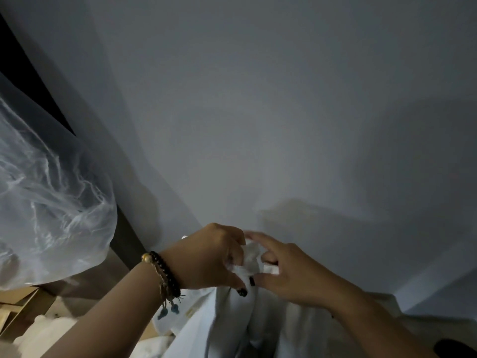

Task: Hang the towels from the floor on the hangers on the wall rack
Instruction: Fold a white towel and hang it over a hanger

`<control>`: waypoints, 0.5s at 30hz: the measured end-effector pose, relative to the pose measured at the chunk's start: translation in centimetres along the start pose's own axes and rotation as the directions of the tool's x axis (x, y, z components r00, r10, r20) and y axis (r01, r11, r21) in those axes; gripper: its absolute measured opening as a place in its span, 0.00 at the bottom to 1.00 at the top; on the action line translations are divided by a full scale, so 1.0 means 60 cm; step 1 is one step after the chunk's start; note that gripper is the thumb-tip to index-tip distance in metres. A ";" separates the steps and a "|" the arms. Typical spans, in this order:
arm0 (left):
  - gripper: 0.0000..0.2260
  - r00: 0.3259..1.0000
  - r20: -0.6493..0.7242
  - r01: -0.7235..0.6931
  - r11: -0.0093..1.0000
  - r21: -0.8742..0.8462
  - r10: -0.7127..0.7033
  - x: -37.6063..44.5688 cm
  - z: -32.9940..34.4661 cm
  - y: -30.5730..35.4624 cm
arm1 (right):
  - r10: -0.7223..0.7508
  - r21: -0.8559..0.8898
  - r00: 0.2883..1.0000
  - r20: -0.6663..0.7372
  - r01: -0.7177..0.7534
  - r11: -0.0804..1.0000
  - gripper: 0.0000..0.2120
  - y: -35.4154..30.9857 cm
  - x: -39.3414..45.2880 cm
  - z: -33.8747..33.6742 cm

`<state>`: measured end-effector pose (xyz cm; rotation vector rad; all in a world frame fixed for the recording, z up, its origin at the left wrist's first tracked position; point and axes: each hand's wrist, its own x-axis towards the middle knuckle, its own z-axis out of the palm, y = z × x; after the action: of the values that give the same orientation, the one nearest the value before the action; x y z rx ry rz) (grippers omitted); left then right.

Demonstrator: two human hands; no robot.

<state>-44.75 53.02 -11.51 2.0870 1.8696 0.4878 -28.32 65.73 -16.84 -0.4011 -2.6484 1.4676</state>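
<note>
White cloth, a towel (247, 316), hangs bunched between my two hands in front of the pale grey wall (284, 99), low in the middle of my view. My left hand (209, 257) is raised with its back toward me, the wrist wearing a dark beaded bracelet (165, 272), and its fingers (238, 288) curl round the gathered top of the towel, dark-painted nails showing. My right hand (289, 272) comes in from the right, thumb and bent fingers pinching the crumpled top edge, the forefinger stretched out toward the left hand. The rest of the towel drops toward the near edge. At the left, a sheer, filmy drape (51, 202) hangs beside a dark frame.
</note>
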 end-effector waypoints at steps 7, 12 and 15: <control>0.17 0.960 -0.264 0.088 0.996 -0.028 -0.093 -0.018 0.008 -0.010 | -0.119 -0.187 0.970 -0.210 0.080 0.979 0.03 0.001 -0.001 -0.030; 0.21 0.841 -0.465 0.286 0.957 -0.054 -0.277 -0.023 0.062 -0.040 | -0.132 -0.258 0.917 -0.377 0.033 0.966 0.08 -0.009 -0.002 -0.061; 0.26 0.728 -0.535 0.242 0.891 -0.383 -0.428 -0.022 0.110 -0.045 | -0.112 -0.232 0.884 -0.454 0.004 0.973 0.09 -0.014 -0.002 -0.076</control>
<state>-44.39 52.03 -18.68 1.4252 2.2710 1.3751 -27.47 68.99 -13.69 -0.5991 -2.4055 0.9051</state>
